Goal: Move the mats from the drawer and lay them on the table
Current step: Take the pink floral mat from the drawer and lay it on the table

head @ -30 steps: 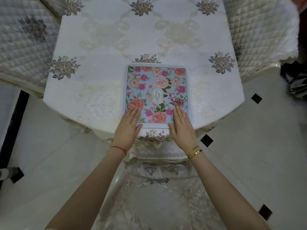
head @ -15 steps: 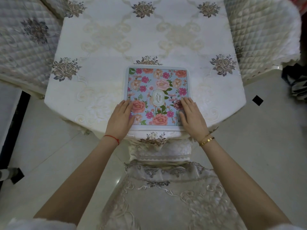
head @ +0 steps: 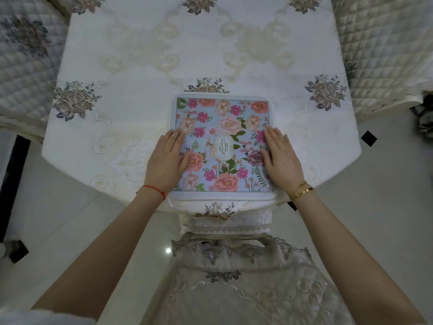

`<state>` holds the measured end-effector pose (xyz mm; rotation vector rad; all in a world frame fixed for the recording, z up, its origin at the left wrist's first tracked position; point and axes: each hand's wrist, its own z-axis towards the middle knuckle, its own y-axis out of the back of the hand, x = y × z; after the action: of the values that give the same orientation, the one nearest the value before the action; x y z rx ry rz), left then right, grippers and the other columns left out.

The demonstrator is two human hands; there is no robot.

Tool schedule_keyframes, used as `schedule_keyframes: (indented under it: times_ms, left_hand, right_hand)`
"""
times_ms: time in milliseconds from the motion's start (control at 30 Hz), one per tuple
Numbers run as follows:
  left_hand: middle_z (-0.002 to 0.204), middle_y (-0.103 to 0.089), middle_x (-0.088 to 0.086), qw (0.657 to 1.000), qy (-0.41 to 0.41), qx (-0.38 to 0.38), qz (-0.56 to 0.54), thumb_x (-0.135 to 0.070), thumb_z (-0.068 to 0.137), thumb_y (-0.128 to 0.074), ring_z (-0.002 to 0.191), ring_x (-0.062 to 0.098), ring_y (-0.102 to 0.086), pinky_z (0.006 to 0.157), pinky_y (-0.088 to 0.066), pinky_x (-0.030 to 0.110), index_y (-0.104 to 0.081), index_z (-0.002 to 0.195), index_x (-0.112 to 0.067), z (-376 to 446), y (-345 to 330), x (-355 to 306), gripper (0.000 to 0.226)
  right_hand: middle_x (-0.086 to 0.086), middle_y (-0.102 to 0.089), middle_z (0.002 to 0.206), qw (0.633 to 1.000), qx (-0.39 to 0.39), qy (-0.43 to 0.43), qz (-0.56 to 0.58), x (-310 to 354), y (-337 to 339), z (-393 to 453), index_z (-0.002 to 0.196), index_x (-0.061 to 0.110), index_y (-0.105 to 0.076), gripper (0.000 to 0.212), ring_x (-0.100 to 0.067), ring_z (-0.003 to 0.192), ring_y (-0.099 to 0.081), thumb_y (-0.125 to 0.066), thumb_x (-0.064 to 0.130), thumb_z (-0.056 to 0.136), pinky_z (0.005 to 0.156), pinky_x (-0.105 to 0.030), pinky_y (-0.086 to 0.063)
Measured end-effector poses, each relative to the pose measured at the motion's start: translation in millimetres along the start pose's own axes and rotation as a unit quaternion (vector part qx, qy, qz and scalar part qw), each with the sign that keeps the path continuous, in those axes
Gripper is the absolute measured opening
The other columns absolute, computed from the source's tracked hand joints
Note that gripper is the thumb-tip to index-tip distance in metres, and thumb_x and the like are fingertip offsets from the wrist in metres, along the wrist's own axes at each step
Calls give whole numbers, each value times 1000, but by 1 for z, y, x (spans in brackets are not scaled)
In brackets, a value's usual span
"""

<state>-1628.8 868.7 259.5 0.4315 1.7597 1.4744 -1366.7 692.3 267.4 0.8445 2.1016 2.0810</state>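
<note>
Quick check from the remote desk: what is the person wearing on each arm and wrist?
Both forearms are bare. The left hand has a thin red string bracelet at the wrist. The right hand has gold bangles at the wrist, seemingly two, one thinner. White fluffy sleeve cuffs show near the elbows at the frame's bottom corners. No rings, gloves or watch visible.

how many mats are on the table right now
1. A floral mat lies at the near edge of the table, under the left hand and right hand. More could be stacked beneath it, unseen.
</note>
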Motion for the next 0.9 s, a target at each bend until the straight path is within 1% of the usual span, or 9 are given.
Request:
schedule_keyframes:
  times_ms: [100, 200, 300, 400, 500, 567, 667, 767, 900]
  left_hand:
    - [152, -34, 15, 1000, -1, -7, -20, -31, 99, -45, 143, 30, -26, 120, -18, 41, -32, 146, -4, 21, 3, -1, 56]
    - [151, -34, 16, 999, -40, 6, -25, -28, 98, -47, 142, 31, -27, 120, -18, 41, -33, 145, -3, 60, 4, -8, 56]
    - [153, -33, 14, 995, -91, 37, -18, -29, 98, -43, 144, 30, -25, 120, -17, 42, -30, 147, -5, 98, 0, -19, 57]
    - [156, -28, 11, 994, -95, 60, -8, -34, 99, -40, 145, 27, -21, 120, -15, 42, -26, 149, -7, 118, -6, -24, 58]
    - [157, -26, 10, 996, -82, 41, 0, -40, 99, -37, 146, 27, -20, 120, -15, 41, -27, 149, -10, 118, -9, -18, 60]
    - [157, -24, 10, 998, -58, 24, 3, -42, 99, -37, 146, 27, -20, 121, -14, 39, -26, 149, -9, 112, -6, -10, 61]
    - [157, -23, 11, 1000, -26, 8, 10, -43, 100, -36, 146, 27, -19, 121, -13, 37, -22, 150, -9, 99, 0, 3, 63]
    - [156, -26, 13, 1000, -13, -9, -2, -40, 100, -37, 145, 27, -21, 121, -14, 35, -24, 149, -6, 83, 4, 8, 61]
    - [155, -27, 15, 1000, -5, -5, 2, -37, 101, -37, 145, 29, -20, 121, -14, 36, -26, 148, -3, 51, 5, 9, 59]
  right_hand:
    - [-8, -23, 158, 1000, -3, 19, 16, 8, 2, 18, 150, 9, -24, 53, -22, 147, -14, -33, 30, 103, 121, -34, -4]
    - [-11, -25, 157, 998, 15, 63, 21, 26, -3, 54, 149, 7, -27, 55, -25, 147, -15, -33, 33, 101, 121, -38, -8]
    - [-12, -23, 157, 994, 36, 97, 27, 53, -11, 95, 149, 6, -25, 56, -26, 147, -15, -35, 33, 101, 121, -41, -11]
    - [-10, -19, 159, 992, 57, 111, 15, 71, -19, 120, 151, 6, -21, 57, -24, 148, -11, -36, 31, 101, 121, -40, -9]
    - [-8, -17, 160, 993, 52, 107, 5, 64, -20, 123, 151, 8, -19, 59, -22, 148, -11, -34, 34, 101, 121, -39, -8]
    - [-8, -16, 160, 994, 42, 98, 1, 51, -16, 116, 152, 8, -17, 61, -22, 148, -11, -33, 38, 101, 121, -38, -7]
    - [-9, -15, 160, 998, 26, 57, 11, 26, -6, 100, 152, 8, -16, 63, -22, 148, -11, -33, 41, 101, 121, -36, -7]
    - [-9, -17, 160, 1000, -3, 16, 26, 8, 1, 74, 152, 10, -17, 60, -21, 148, -11, -33, 39, 102, 121, -33, -5]
    - [-8, -16, 160, 999, -18, -21, 44, 10, -5, 36, 152, 8, -16, 59, -20, 148, -10, -33, 35, 102, 122, -36, -5]
